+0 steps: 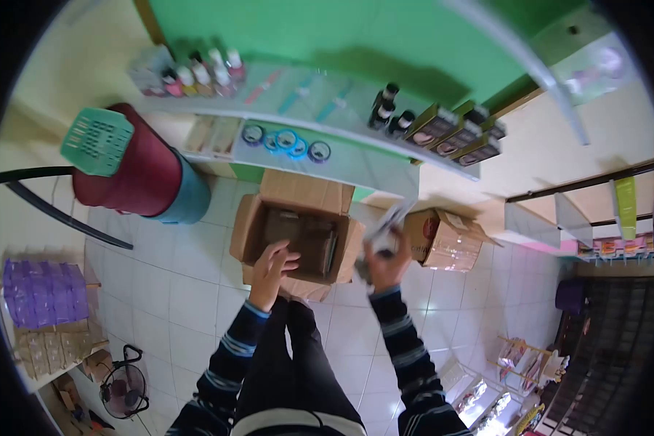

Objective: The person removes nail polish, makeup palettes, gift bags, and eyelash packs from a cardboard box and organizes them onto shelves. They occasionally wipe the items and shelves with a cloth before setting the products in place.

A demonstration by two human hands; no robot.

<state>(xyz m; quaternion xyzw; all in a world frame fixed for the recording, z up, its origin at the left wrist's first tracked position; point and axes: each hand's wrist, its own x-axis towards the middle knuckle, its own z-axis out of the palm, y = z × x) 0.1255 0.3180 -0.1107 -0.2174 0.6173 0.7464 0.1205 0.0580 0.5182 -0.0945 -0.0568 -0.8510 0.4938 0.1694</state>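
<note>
My left hand is over the near left part of an open cardboard box, its fingers stretched out and holding nothing. The box stands on the floor in front of my legs with its flaps folded out. A few flat things show inside, too dark to name. To the right of the box, my right hand is closed on a shiny clear-and-grey packet, held near the lower shelf's right end. Blur hides what the packet contains.
Above the box, a shelf holds several small bottles and dark boxes; rolls of tape lie below. A second carton stands right. Maroon and blue bins stand left; a fan is lower left.
</note>
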